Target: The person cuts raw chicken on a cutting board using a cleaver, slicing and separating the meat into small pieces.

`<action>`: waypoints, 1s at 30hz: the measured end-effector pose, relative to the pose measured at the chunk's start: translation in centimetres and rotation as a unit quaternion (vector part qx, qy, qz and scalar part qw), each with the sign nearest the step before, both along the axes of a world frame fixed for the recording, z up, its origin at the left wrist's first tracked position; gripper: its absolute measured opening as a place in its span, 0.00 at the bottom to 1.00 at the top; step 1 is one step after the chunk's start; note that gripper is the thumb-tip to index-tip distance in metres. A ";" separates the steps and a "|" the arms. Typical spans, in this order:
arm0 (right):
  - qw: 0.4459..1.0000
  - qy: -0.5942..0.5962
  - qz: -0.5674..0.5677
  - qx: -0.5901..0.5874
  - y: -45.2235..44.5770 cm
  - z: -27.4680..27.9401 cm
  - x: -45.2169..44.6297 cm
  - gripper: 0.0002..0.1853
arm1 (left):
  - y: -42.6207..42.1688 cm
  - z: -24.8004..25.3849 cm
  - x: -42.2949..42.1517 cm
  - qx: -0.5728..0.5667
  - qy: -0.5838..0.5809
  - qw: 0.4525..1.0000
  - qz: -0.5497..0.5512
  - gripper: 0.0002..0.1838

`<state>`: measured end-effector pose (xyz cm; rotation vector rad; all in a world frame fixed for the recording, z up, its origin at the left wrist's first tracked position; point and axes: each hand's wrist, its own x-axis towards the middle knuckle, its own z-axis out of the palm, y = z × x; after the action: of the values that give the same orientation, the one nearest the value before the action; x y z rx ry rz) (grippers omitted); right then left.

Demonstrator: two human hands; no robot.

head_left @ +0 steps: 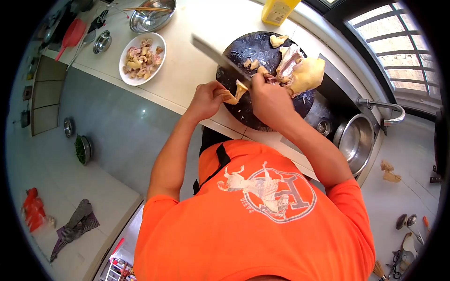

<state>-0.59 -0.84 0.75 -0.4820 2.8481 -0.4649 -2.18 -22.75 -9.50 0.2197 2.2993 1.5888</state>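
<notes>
My left hand [206, 100] is closed on one end of a pale, bent chicken piece [241, 89] over the left side of a round, dark chopping board [248, 114]. In my right hand [272, 100] is a cleaver [213, 52]; its blade points up and left across the board, and its handle is mostly hidden by my fingers. Just beyond that hand lies a large part of a raw chicken [305, 75] with yellow skin. A few small cut pieces [253, 64] rest near the blade, and another chunk [278, 40] sits at the far rim.
A white bowl [123, 70] of chopped chicken stands to the left, with a metal bowl [152, 21] and chopsticks behind it. A yellow container [276, 11] is at the back. On the right are a faucet [393, 114] and a steel pot [358, 140].
</notes>
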 end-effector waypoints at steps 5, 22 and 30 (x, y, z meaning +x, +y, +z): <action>0.994 -0.095 0.016 0.050 -0.2 -2.2 -1.4 0.09 | 0.3 -0.6 0.0 -0.007 0.049 0.999 -0.023 0.09; 0.995 -0.080 -0.032 0.046 0.6 -1.9 -0.1 0.09 | 1.2 0.4 0.0 -0.028 0.035 0.998 -0.051 0.07; 0.985 -0.157 -0.069 0.019 3.5 -2.8 0.5 0.12 | 0.6 2.3 -0.1 -0.049 0.102 0.992 -0.056 0.07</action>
<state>-0.08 2.68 -2.04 -0.1834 2.5886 -0.4638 -2.25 -22.17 -7.22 0.4986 2.4602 1.4541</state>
